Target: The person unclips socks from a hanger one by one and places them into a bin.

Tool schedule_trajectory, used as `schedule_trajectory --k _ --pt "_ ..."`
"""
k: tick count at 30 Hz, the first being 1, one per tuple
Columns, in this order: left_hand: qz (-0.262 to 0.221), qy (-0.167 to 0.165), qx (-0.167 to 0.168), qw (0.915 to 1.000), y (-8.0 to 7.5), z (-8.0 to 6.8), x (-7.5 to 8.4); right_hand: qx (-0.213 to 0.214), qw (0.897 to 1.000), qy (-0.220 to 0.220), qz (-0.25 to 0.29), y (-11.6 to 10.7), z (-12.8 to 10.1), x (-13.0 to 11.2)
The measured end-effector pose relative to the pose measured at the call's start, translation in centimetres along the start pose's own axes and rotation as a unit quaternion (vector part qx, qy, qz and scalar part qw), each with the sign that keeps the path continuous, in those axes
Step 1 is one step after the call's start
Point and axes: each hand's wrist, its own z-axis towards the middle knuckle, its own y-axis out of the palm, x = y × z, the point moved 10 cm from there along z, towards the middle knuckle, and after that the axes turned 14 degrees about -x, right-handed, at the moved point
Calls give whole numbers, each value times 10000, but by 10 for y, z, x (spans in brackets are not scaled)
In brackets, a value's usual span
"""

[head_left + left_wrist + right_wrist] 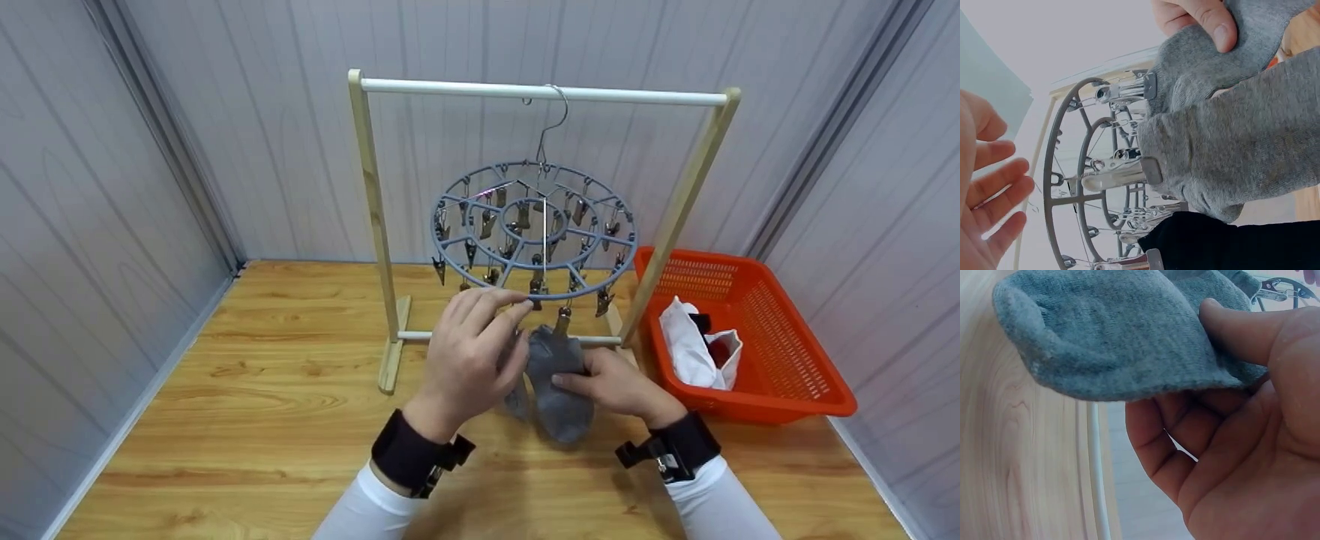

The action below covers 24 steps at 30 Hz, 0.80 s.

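A grey sock (561,397) hangs from a metal clip (562,321) at the front of the round blue-grey drying hanger (489,279). My right hand (616,381) pinches this sock along its side, thumb on the near face and fingers behind. Close to the hanger's front rim is my left hand (474,349), its fingers loosely bent and holding nothing. The left wrist view shows a second grey sock (1241,135) clipped beside the first, and a black sock (1213,242) on another clip. In the head view my left hand hides most of the second grey sock.
The hanger's hook (561,112) rests over the white top bar (465,88) of a wooden stand (373,191). To the right, an orange basket (806,315) contains white fabric (686,349) and some dark pieces. Wall panels enclose the wooden table (247,420).
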Motion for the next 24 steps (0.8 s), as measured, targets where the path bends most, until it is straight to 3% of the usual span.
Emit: schedule_trajectory --k 4,7,13,24 --pt "-14 198 -13 9998 5 0 6 -8 10000 -47 -50 0 0 -3" --pt "-265 159 -162 9994 14 -1 8 -35 9999 -74 -62 1 -1 -6" --pt "-980 -361 -658 9924 38 -4 3 -74 9992 -342 -194 3 -1 -15" --pt "-1528 -1302 -1168 9727 63 -11 -15 -40 9987 -396 -307 8 0 -23"
